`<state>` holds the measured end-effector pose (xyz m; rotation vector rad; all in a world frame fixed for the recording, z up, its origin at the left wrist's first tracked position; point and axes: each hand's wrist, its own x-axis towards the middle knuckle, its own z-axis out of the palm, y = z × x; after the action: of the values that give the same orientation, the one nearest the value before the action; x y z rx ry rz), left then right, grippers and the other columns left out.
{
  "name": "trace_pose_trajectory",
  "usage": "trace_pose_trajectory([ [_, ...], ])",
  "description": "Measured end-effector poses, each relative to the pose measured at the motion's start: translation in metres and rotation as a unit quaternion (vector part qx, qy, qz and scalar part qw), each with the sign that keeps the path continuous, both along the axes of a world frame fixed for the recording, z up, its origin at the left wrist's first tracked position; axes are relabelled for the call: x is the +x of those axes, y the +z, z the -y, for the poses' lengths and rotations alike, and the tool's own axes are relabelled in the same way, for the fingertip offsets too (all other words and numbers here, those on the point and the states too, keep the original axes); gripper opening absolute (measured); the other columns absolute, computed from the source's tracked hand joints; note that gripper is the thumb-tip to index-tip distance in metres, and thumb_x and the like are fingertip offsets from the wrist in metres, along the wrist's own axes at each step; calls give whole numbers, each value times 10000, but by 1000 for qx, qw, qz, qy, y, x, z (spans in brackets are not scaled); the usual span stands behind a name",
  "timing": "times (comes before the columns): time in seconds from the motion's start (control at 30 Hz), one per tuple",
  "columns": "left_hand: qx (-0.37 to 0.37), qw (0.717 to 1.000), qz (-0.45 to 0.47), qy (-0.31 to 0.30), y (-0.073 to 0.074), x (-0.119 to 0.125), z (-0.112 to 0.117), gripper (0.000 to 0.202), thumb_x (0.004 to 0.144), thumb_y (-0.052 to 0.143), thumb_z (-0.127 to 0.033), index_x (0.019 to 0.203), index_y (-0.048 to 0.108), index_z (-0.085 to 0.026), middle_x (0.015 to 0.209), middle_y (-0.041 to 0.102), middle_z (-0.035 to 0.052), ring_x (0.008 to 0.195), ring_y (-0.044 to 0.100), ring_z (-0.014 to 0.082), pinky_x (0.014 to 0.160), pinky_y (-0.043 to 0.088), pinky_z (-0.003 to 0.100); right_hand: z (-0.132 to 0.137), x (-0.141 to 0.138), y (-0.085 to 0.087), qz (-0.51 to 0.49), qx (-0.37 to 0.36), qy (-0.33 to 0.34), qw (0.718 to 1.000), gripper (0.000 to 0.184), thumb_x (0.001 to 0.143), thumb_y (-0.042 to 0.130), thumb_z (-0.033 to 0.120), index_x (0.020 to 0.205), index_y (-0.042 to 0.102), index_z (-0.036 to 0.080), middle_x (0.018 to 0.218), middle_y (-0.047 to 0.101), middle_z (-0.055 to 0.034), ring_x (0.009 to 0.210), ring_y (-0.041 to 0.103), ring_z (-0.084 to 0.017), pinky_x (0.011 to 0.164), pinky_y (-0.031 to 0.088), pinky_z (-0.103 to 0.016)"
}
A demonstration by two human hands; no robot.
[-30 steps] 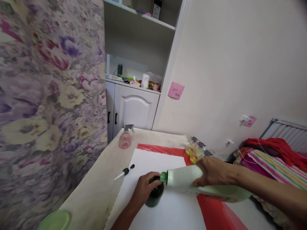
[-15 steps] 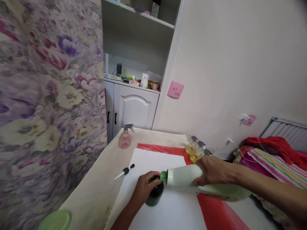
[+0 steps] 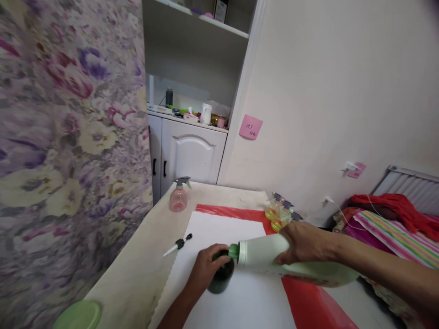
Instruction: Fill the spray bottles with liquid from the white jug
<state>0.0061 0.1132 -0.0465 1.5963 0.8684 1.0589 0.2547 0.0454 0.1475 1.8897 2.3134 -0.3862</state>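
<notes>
My left hand is closed around the neck of a dark green bottle, which stands on a white sheet. In my right hand is a large pale green jug, tipped nearly level with its mouth to the left. The jug's green spout meets the dark bottle's opening; whether liquid is flowing I cannot tell. To the left of the bottle lies a dropper with a black cap and pale tube. A light green lid rests at the near left.
A pink spray bottle stands at the table's far left. Yellow-tinted clear bottles stand at the back right, beyond my right hand. Red sheeting lies under the white sheet. A floral curtain hangs on the left.
Almost nothing differs. Both hands, the jug and the dark bottle keep their places, with only a slight shift of the camera view.
</notes>
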Motion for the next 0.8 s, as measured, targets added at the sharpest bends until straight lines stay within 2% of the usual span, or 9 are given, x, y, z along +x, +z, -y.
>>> trace_pose_trajectory([
  [0.8,3,1000,-5,-9,1,-2,0,185,737,631,-223,893,731,-227,945,758,21,935,662,221,863,465,285,0,-1,1,17,5,-2,1000,393,643,705,574,734,655,195,727,695,-9,613,591,-148,515,365,-265],
])
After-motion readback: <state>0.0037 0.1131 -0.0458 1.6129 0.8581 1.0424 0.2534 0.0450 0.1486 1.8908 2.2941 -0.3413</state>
